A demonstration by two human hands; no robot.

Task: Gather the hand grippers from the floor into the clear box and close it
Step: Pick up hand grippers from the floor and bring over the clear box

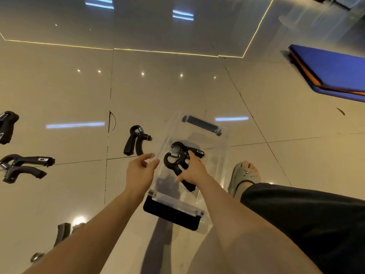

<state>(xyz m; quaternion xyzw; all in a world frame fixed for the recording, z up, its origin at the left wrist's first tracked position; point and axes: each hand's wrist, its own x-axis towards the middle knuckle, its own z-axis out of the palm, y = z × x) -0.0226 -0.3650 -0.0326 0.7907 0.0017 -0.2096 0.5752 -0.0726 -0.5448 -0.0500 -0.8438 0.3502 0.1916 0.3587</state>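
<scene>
The clear box [223,153] stands open on the tiled floor in front of me, with black latches at its near and far ends. My right hand [194,172] is inside it, closed on a black hand gripper [175,162] with a steel spring. A second gripper [194,151] lies in the box just behind. My left hand [141,171] hovers by the box's left wall, fingers apart and holding nothing. Another black hand gripper [136,140] lies on the floor just beyond that hand. Further grippers lie at the far left [7,126], [25,166] and near my left forearm [62,233].
My foot in a grey-green clog [244,177] rests right of the box, with my dark-trousered leg [306,218] beside it. A blue mat with an orange edge [331,70] lies at the far right. The glossy floor reflects ceiling lights.
</scene>
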